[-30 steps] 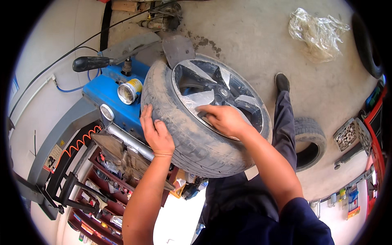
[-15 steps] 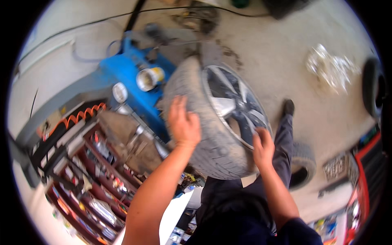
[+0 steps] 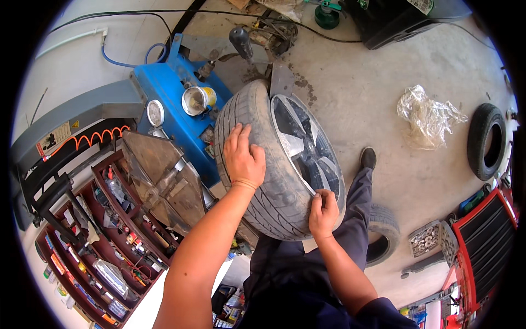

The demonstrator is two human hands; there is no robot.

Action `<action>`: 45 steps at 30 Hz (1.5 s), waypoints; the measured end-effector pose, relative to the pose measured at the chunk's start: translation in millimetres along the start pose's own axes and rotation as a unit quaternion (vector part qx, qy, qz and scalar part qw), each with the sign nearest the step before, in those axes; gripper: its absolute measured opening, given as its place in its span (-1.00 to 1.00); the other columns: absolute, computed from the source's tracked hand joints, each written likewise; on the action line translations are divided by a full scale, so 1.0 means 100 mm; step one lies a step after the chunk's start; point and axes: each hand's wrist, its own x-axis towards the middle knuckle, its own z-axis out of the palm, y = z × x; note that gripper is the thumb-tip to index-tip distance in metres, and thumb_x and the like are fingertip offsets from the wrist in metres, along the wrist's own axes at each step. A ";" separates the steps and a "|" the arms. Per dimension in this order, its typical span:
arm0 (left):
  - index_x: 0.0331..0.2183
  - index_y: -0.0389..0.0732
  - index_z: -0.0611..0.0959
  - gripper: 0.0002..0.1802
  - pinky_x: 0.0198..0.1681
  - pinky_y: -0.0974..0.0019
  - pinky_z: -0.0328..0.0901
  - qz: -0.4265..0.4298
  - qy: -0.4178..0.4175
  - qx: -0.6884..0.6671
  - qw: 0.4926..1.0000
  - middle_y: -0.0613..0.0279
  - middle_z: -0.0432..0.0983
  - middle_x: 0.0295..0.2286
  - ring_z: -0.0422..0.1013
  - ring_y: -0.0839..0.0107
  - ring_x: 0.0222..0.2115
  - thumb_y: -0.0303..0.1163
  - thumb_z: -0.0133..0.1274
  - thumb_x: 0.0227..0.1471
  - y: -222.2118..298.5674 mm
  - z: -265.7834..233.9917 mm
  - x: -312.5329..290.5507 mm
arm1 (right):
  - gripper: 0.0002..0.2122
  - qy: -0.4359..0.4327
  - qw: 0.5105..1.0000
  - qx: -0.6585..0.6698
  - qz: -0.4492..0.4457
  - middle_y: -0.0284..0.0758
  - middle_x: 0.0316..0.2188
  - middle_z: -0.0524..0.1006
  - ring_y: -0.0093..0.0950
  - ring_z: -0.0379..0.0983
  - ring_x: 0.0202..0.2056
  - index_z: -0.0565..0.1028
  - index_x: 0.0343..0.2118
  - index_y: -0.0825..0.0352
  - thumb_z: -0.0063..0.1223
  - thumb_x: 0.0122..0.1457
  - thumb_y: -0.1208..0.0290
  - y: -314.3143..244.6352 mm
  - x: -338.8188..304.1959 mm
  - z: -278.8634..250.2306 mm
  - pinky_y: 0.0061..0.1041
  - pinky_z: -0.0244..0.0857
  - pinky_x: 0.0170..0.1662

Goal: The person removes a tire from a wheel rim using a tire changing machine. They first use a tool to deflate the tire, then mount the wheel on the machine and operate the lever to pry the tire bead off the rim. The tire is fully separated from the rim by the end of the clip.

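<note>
A large car wheel [image 3: 257,194], a worn, dusty tyre on a dark and silver alloy rim [image 3: 309,145], stands tilted in front of me against the blue machine. My left hand [image 3: 245,156] lies on the tread with its fingers stretched out and slightly apart. At the near side of the rim, my right hand [image 3: 323,213] has its fingers curled over the edge where rim and tyre meet. The wheel's far lower side is hidden.
To the left is a blue tyre machine [image 3: 159,88] with a tub [image 3: 198,101] on it and a metal turntable [image 3: 164,183]. A tool shelf [image 3: 118,241] stands nearer. Behind my leg lies another tyre [image 3: 383,233]; crumpled plastic [image 3: 430,118] lies on the floor.
My right hand has closed onto the rim's near edge. The view has swung slightly, so the wheel appears a little further left. My left hand stays on the tread.
</note>
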 end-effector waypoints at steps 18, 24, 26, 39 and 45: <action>0.05 -0.33 0.56 -0.50 0.22 -0.07 0.17 0.025 0.008 -0.019 0.999 -0.19 0.41 0.10 0.32 -0.15 0.12 -0.44 -0.05 0.03 -0.09 0.02 0.00 | -0.95 0.002 1.000 0.000 -0.008 -0.22 -0.46 0.54 -0.27 0.51 -0.44 0.54 -0.31 0.32 0.12 0.18 0.50 -0.03 -0.02 0.01 -0.34 0.37 -0.30; 0.05 -0.33 0.56 -0.50 0.23 -0.07 0.16 0.019 -0.002 -0.019 1.000 -0.20 0.41 0.10 0.32 -0.15 0.12 -0.43 -0.05 0.04 -0.08 0.01 -0.01 | -0.92 -0.014 1.000 0.001 0.004 -0.28 -0.46 0.55 -0.51 0.45 -0.41 0.54 -0.25 0.37 0.09 0.24 0.50 0.02 -0.05 0.02 -0.48 0.34 -0.28; 0.06 -0.33 0.56 -0.50 0.23 -0.07 0.15 0.020 -0.001 -0.020 1.000 -0.20 0.40 0.11 0.31 -0.14 0.12 -0.43 -0.06 0.04 -0.07 0.00 0.00 | -0.92 -0.015 1.000 -0.001 0.010 -0.28 -0.45 0.56 -0.51 0.46 -0.40 0.55 -0.25 0.37 0.09 0.24 0.51 0.01 -0.04 0.02 -0.48 0.35 -0.27; 0.06 -0.31 0.56 -0.49 0.24 -0.06 0.16 0.010 -0.001 -0.009 1.000 -0.17 0.40 0.11 0.31 -0.12 0.13 -0.44 -0.06 0.04 -0.04 0.01 -0.01 | -0.94 -0.003 1.000 0.005 0.002 -0.22 -0.46 0.57 -0.28 0.52 -0.46 0.54 -0.29 0.32 0.13 0.18 0.50 0.01 -0.04 0.02 -0.34 0.39 -0.32; 0.06 -0.31 0.56 -0.49 0.23 -0.07 0.17 0.004 0.002 0.000 1.000 -0.15 0.40 0.11 0.32 -0.12 0.13 -0.43 -0.05 0.03 -0.03 0.00 -0.02 | -0.93 -0.003 1.000 -0.010 -0.007 -0.20 -0.45 0.58 -0.26 0.54 -0.43 0.54 -0.29 0.32 0.13 0.19 0.49 0.00 -0.06 0.03 -0.33 0.40 -0.29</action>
